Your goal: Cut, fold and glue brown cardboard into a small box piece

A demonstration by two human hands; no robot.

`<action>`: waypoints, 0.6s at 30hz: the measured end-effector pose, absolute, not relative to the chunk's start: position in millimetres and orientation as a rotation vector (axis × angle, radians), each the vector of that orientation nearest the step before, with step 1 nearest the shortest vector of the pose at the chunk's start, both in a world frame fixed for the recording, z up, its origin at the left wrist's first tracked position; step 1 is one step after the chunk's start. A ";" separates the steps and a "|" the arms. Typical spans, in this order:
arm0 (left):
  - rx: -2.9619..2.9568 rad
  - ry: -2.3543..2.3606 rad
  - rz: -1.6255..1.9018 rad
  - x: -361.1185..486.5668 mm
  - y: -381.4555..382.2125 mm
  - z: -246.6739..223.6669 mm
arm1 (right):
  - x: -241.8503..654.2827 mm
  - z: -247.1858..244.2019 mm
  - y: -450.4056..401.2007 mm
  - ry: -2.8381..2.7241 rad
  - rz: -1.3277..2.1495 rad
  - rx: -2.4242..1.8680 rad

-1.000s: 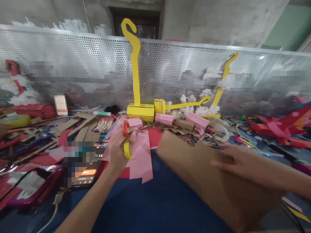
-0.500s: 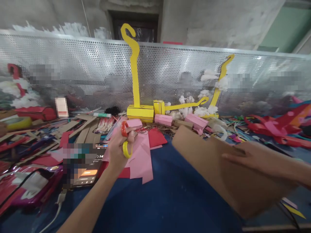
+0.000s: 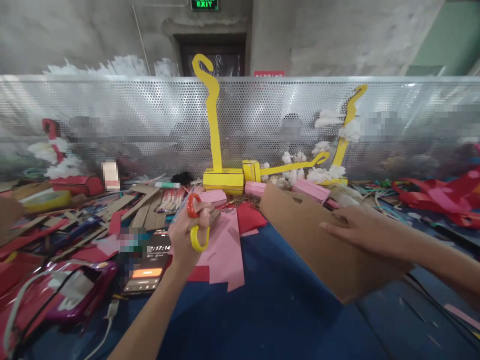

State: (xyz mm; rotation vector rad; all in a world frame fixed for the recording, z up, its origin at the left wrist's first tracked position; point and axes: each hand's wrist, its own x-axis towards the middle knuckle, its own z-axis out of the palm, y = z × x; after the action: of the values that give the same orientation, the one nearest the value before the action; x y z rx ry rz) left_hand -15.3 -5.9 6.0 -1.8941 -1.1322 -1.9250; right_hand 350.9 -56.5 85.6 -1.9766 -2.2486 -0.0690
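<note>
Scissors [image 3: 194, 241] with one orange and one yellow handle loop are gripped in my left hand [image 3: 183, 240], above pink paper sheets [image 3: 225, 250]. Their blades point away from me and are hard to make out. On the other side, my right hand [image 3: 350, 225] pinches a brown cardboard sheet [image 3: 303, 235] near its upper right edge, thumb on the near face and fingers partly hidden behind it. The sheet is tilted over the blue tabletop [image 3: 255, 320], its upper left corner in front of small pink paper boxes [image 3: 256, 188]. Red paper [image 3: 250, 216] lies between the hands.
Yellow paper models with hooked stems [image 3: 213, 125] stand before a perforated metal screen [image 3: 262, 115]. At left lie a phone [image 3: 148, 272], a purple pouch [image 3: 71, 305], a white cable [image 3: 108, 320] and cardboard strips [image 3: 146, 205]. Red ribbon-like material [image 3: 446, 192] lies at far right.
My right hand has brought the cardboard sheet a little to the left, and its lower edge is higher. My left hand still grips the scissors. The view has tilted up slightly.
</note>
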 end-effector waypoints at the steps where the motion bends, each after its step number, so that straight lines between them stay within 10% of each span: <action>1: -1.874 -1.105 -1.904 -17.3 -5.6 6.1 | 346.1 92.8 -55.9 -2.272 -0.110 -1.960; 10: -1.696 -1.124 -2.065 -34.7 -2.4 10.3 | 256.8 82.8 -69.5 -2.469 0.710 -1.706; 18: -1.631 -1.177 -2.109 -40.0 -1.2 17.1 | 270.9 77.7 -46.0 -2.306 0.545 -1.751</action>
State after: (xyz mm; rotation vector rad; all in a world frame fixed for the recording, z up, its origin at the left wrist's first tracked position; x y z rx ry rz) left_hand -40.0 -1.2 17.1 -1.6305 -1.1770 -2.1087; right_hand 270.9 -46.0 77.7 -1.7510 -2.3064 0.5446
